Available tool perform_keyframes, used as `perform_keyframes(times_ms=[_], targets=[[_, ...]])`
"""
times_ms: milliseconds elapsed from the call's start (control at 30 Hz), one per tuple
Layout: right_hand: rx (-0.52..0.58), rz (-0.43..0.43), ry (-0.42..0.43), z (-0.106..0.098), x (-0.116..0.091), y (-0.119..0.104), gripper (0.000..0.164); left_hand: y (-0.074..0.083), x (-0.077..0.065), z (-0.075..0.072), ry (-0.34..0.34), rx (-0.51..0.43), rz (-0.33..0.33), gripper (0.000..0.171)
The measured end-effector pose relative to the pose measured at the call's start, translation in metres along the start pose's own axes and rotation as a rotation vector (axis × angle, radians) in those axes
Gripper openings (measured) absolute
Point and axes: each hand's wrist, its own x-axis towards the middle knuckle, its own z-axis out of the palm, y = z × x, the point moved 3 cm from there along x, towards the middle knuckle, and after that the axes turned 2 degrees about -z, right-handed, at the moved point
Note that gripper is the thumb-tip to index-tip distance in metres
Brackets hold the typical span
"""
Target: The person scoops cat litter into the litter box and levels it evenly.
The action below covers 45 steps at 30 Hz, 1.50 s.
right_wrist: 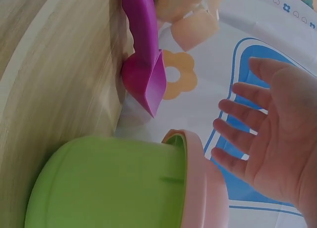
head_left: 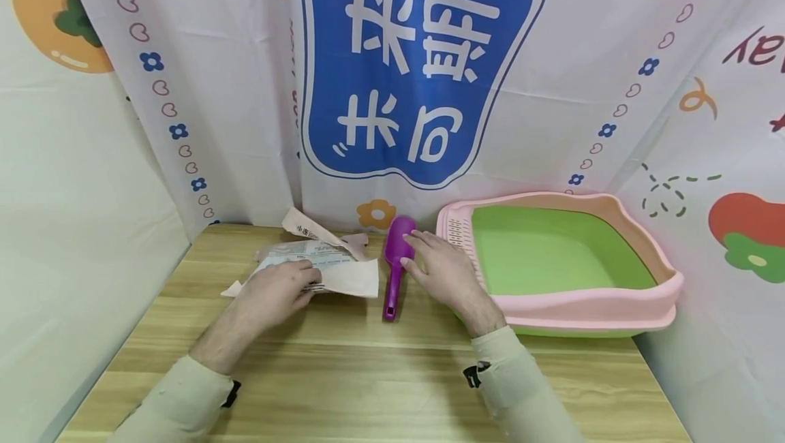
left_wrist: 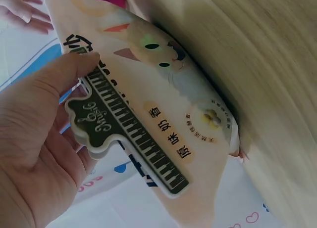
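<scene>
On the left of the table my left hand (head_left: 276, 293) grips a dark clip with piano keys (left_wrist: 136, 134) printed on it, thumb on top and fingers curled below. The clip lies along a pale bag (left_wrist: 173, 89) with a cat face and lettering. The bag also lies crumpled under the hand in the head view. My right hand (head_left: 444, 272) hovers by a purple scoop (head_left: 394, 286), its fingers spread and loosely bent. In the right wrist view a gap shows between that hand and the scoop (right_wrist: 143, 30).
To the right stands a green litter box with a pink rim (head_left: 576, 300). A wooden table (head_left: 380, 388) lies under everything. Printed white curtains (head_left: 245, 88) hang close behind and at both sides. A torn paper-like flap (head_left: 315, 232) sticks up behind the bag.
</scene>
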Motion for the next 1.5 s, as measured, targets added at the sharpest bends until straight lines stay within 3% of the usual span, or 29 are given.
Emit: perform_keyframes(times_ms=[200,367,533,767,933,1200,1500], targets=[[0.050,-0.069,0.075,0.001,0.004,-0.008,0.051,-0.002,0.002,-0.001,0.065,0.027,-0.017,0.025],[0.120,-0.113,0.119,0.002,0.004,-0.017,0.045,-0.004,0.006,-0.001,0.193,0.037,-0.015,0.029],[0.185,-0.173,0.113,0.005,0.004,-0.026,0.046,-0.005,0.010,0.000,0.305,0.035,0.002,0.031],[0.180,-0.252,0.112,0.010,0.004,-0.035,0.054,-0.006,0.017,0.004,0.403,-0.002,0.060,0.039],[0.140,-0.306,0.131,0.012,0.002,-0.038,0.055,0.002,0.023,0.006,0.459,0.002,0.122,0.043],[0.120,-0.373,0.151,0.021,0.004,-0.039,0.038,0.014,0.033,0.009,0.481,0.002,0.151,0.038],[0.026,-0.249,0.179,0.027,0.004,-0.042,0.027,0.014,0.034,0.008,0.402,-0.049,0.122,0.026]])
